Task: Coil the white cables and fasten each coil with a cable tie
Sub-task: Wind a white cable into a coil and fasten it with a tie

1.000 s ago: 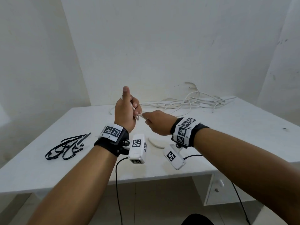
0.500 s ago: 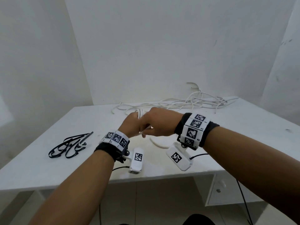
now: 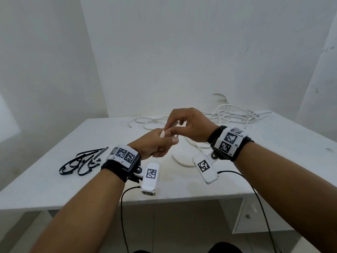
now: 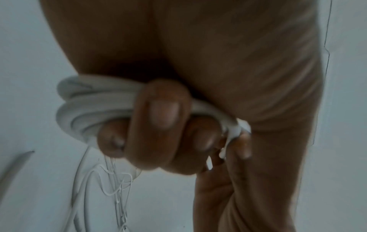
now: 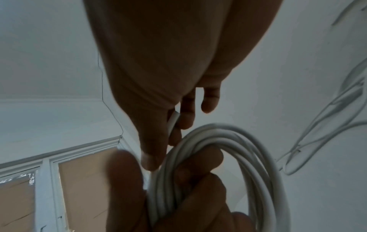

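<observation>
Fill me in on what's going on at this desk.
A person is coiling a white cable. The left hand grips the coil of several loops, while the right hand pinches the cable's loose stretch just above it. More uncoiled white cables lie at the back of the table, and black cable ties lie untouched on the left.

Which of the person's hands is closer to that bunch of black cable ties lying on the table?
Left. The left hand holds the white coil just right of the black cable ties; the right hand is farther right, beyond it.
</observation>
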The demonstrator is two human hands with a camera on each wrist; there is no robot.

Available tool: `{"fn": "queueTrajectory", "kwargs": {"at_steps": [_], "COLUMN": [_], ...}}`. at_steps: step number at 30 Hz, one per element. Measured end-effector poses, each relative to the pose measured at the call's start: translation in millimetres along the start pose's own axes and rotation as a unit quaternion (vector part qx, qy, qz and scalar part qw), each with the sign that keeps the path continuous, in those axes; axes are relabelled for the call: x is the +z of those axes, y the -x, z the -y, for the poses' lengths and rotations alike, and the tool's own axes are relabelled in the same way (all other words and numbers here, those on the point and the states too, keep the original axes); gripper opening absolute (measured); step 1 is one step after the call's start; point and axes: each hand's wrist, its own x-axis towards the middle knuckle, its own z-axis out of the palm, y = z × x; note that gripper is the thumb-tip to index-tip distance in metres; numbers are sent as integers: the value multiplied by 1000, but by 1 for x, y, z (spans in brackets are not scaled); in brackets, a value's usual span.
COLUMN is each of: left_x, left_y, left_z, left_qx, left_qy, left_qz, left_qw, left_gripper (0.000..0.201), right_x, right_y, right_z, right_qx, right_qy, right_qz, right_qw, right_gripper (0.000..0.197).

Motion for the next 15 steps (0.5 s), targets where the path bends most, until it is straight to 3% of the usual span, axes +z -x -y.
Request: {"fn": "queueTrajectory", "kwargs": {"at_steps": [8,10,15], "left_x": [-7,-14,-34], "left_y": [19,25,40], "left_z": [-4,-4,5], "left_qx": [-14,-16,-24], "left_qy": [105,127,142], "left_qz": [14,9,9], "left_qw": [994,992,990], "left_gripper": [6,20,29], "right_x": [34,42,52], "right_y": [2,1,-11], "right_z": [-7,-7,-7], "right_qx": [-11,-36,-109], "right_qy": [-83,-58,32], "right_qz": [-46,-41,14], "right_qw": [995,997,993], "right_gripper": [15,22,34]}}
